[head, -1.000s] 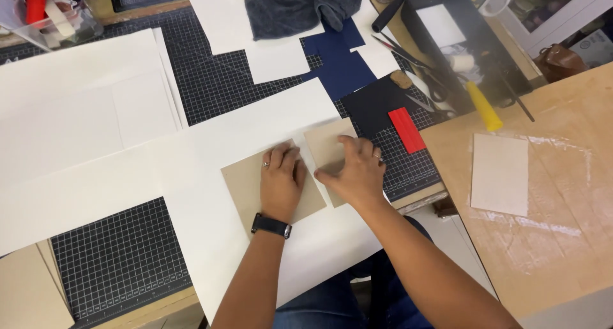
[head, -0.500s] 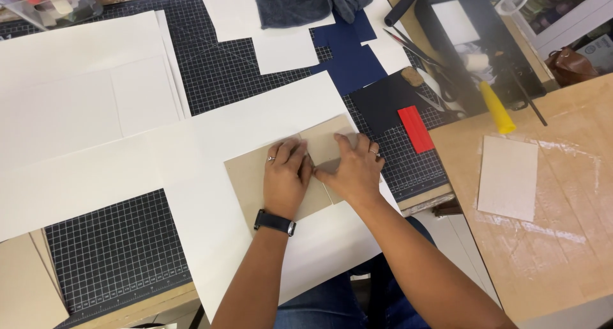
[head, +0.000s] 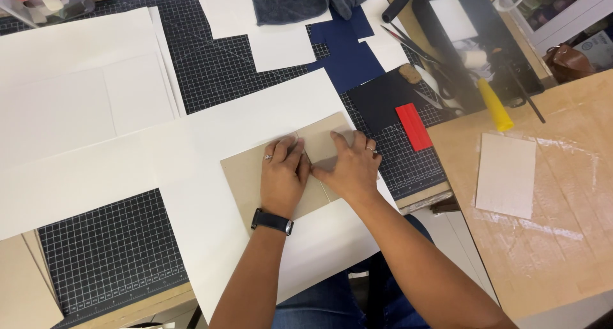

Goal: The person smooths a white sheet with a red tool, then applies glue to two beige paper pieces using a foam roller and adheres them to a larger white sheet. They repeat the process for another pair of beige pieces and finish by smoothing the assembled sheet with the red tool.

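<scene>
Your left hand (head: 283, 179) and right hand (head: 348, 169), both flat, holding nothing, press the tan boards (head: 242, 175); uneven pressure risks skewing the seam between them on the white sheet (head: 211, 227) beneath.

Both forearms are bare, no sleeves showing. The left hand (head: 283, 179) has a black smartwatch on a black band at the wrist plus a small ring; the right hand (head: 348, 172) also wears a ring. Blue jeans on the legs
</scene>
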